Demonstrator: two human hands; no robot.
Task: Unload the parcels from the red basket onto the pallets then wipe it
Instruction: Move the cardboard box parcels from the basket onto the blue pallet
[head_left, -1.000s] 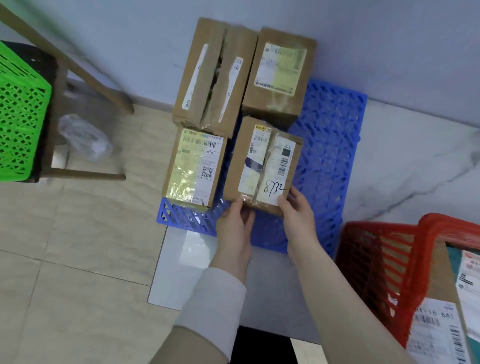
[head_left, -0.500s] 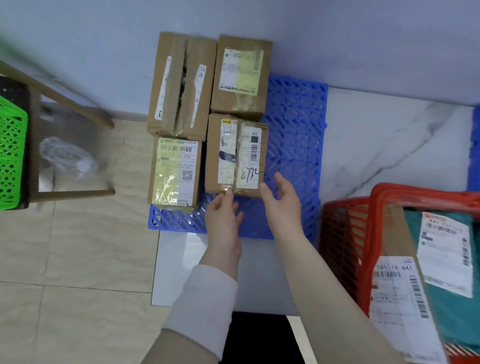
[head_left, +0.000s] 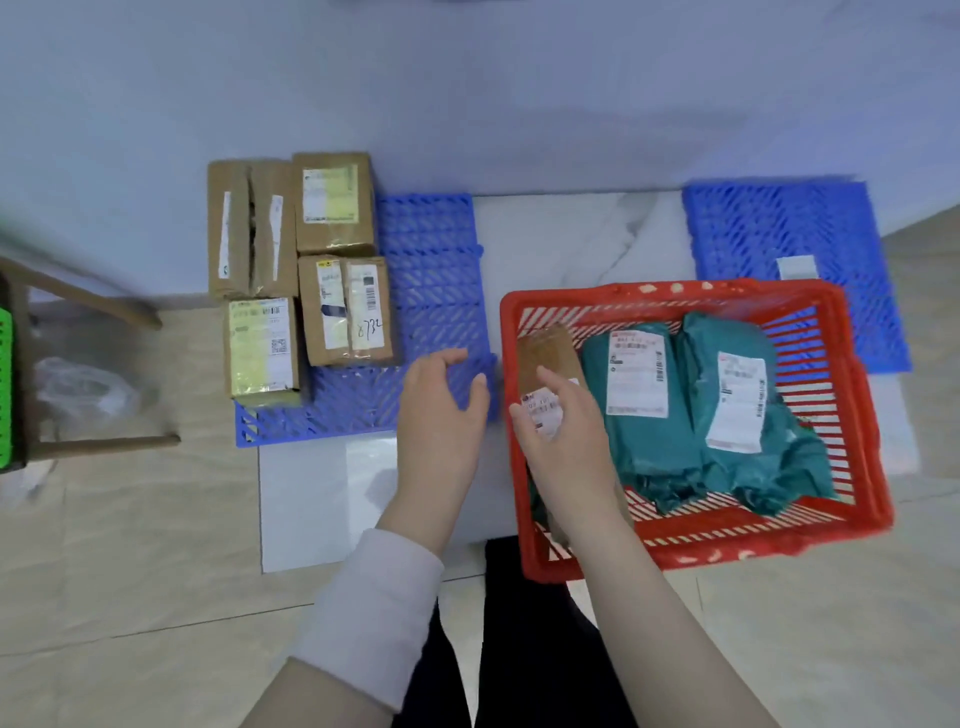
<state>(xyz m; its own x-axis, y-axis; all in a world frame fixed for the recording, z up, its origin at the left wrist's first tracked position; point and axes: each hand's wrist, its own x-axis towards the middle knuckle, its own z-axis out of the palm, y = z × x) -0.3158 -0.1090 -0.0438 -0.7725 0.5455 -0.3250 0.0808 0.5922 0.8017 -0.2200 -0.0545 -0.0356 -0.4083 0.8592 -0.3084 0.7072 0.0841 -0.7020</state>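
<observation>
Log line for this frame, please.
right hand: open, reaching brown cardboard parcel in red plastic basket | left hand: open, empty

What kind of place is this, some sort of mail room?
Probably a small parcel pickup or sorting point. Labelled cardboard boxes sit on a blue floor pallet by the wall, and a red basket holds more labelled parcels, including green mailer bags.

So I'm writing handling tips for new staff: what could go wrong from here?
The right hand reaches over the brown box wedged against the red basket wall, so it may snag. The two green bags look floppy and could slip. The box at the left pallet edge overhangs it.
</observation>
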